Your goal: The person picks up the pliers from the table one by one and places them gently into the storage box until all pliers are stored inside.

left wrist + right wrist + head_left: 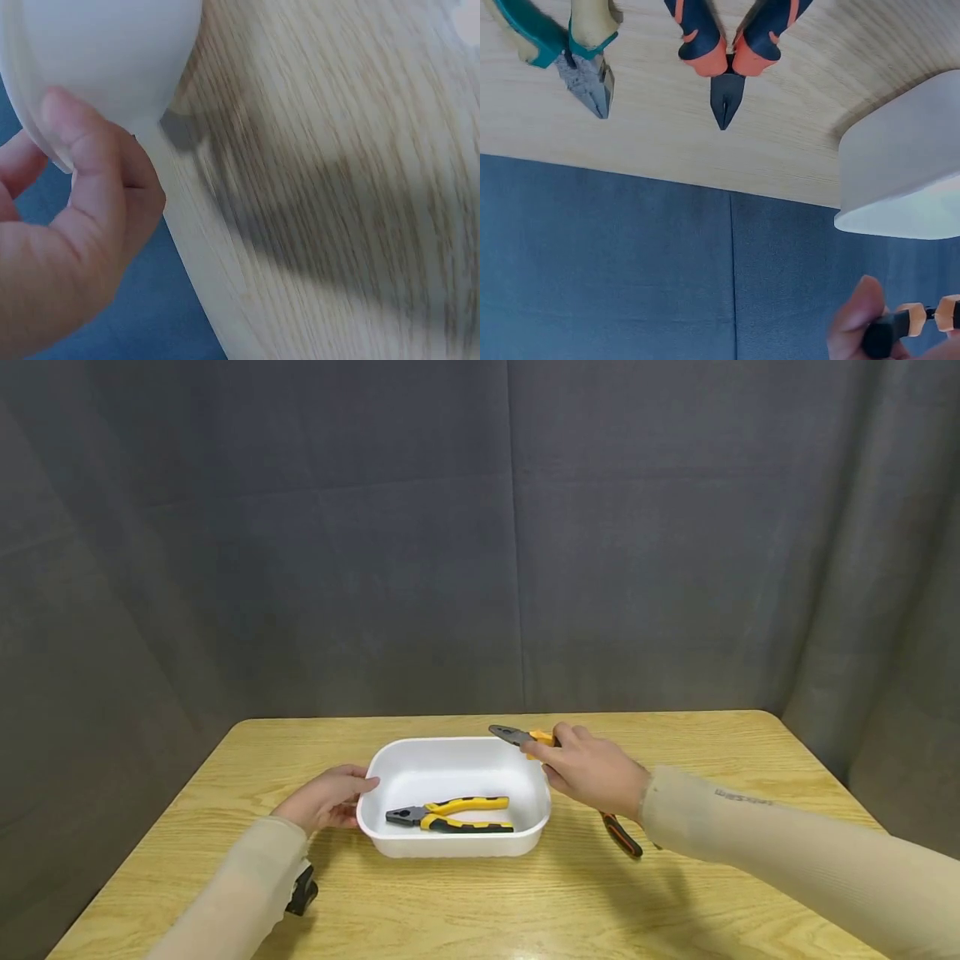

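My left hand [333, 797] grips the left rim of a white plastic tub [453, 847]; the left wrist view shows its fingers [97, 165] pinching the tub's wall. Inside the tub lie combination pliers [457, 817] with yellow and black handles, jaws toward the left. Above the tub's right back corner, my right hand [592, 772] holds a second pair of pliers [510, 735] by orange and black handles, its grey jaws pointing left over the rim. Part of those handles is hidden by the fingers.
On the wooden table [750, 793], right of the tub, lie diagonal cutters [727, 82] with orange and dark handles, partly behind my right forearm in the head view. Pliers [585, 75] with green and cream handles lie beside them. A dark curtain [375, 568] hangs behind the table.
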Demonstrator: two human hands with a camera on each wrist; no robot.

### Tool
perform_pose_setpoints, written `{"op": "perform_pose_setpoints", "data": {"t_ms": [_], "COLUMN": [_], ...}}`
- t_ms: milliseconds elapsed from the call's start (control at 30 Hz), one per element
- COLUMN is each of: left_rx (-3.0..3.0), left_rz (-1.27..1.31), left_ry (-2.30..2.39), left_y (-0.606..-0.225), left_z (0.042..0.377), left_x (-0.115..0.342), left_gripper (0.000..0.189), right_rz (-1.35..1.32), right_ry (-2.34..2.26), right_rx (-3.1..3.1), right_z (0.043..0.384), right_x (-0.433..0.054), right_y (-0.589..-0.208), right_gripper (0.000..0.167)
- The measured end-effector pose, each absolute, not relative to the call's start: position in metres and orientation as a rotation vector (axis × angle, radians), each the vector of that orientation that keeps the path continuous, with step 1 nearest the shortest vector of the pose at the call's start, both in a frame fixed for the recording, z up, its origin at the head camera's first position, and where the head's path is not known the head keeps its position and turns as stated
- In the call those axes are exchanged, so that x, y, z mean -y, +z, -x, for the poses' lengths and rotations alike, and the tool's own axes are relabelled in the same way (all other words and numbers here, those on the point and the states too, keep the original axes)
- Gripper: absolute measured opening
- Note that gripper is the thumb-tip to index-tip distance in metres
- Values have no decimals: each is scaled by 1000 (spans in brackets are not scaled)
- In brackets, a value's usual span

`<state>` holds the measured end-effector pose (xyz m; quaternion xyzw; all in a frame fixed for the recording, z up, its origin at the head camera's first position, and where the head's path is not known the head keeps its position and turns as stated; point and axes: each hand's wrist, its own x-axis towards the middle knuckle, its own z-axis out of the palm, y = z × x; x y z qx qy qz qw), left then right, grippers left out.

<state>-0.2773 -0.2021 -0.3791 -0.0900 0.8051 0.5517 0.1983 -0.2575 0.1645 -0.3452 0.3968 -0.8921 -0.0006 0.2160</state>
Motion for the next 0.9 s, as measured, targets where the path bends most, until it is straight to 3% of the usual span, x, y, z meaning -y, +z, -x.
{"op": "perform_pose_setpoints", "data": {"t_ms": [267, 900], "left_rx": [-2248, -2262], "left_rz": [287, 327], "left_ry": [1564, 1534], "left_y": [-377, -374], "left_z": [283, 286], "left_x": [199, 196], "left_gripper": [34, 42], "right_rz": [-1174, -1291], "right_ry": [-83, -167], "right_rx": [2403, 2352], "right_z": [264, 276], "right_x": [-156, -131], "right_y": [-351, -357], "right_gripper": [34, 32]}}
